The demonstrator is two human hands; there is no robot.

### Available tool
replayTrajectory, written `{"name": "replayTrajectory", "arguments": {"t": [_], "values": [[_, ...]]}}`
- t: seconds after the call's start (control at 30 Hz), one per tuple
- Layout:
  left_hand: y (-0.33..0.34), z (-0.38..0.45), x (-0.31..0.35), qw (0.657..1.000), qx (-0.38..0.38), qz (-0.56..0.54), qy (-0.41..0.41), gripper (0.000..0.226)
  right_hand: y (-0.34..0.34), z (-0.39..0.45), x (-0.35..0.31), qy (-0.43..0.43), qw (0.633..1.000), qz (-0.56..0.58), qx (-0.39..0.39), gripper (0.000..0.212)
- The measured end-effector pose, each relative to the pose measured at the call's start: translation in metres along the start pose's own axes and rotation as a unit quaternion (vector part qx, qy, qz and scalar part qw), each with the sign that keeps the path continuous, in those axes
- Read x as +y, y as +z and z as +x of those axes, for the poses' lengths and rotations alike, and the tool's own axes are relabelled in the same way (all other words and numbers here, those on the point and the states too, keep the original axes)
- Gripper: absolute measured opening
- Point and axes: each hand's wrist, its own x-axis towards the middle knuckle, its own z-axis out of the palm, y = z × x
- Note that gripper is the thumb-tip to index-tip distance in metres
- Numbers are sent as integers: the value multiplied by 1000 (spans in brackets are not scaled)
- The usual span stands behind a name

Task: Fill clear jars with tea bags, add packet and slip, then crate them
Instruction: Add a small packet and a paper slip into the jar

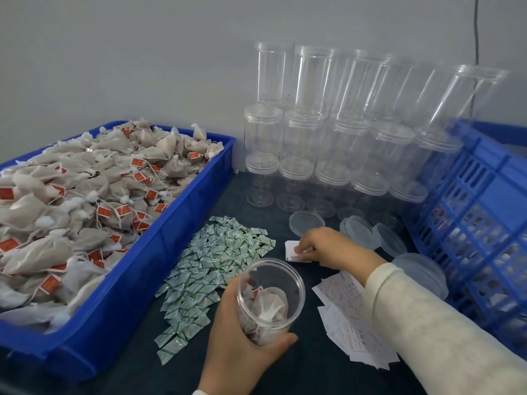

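My left hand [241, 334] grips a clear jar [271, 295], tilted toward me near the table's front, with tea bags packed inside. My right hand [322, 246] reaches across to a small stack of white slips [291, 252] and pinches at the top one. A heap of small green-and-white packets [211, 263] lies just left of the jar. The big blue tray [182, 223] on the left is piled with tea bags [85, 195] carrying red tags.
Stacked empty clear jars [328, 143] line the back wall. Loose clear lids [362, 232] lie in front of them. A blue slatted crate [479, 229] stands tilted at the right. More printed slips [350, 317] are spread under my right forearm.
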Motion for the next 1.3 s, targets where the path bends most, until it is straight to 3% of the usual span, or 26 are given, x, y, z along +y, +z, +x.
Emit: {"name": "replayTrajectory", "arguments": {"t": [0.17,0.37,0.63,0.83,0.9,1.07,1.17,1.3], "values": [[0,0,-1,1000,-1,1,-8,103,-2,8,4,-2,999,40,1,24],[0,0,-3,1000,-2,0,-11,101,6,13,12,-29,982,59,176,18],[1,2,-8,1000,1,0,-16,101,-31,-20,-6,-24,911,250,328,8],[6,6,0,1000,12,-16,-12,98,-56,-85,-47,-83,844,355,392,18],[9,7,5,1000,17,-22,-5,98,-57,-107,-64,-141,851,316,394,12],[14,9,19,999,24,-17,36,93,-41,-128,-87,-257,895,31,363,26],[14,10,22,998,14,-22,52,95,-35,-128,-90,-258,900,-101,337,18],[13,8,25,999,11,-12,38,92,-34,-128,-99,-209,939,-156,225,20]]}}
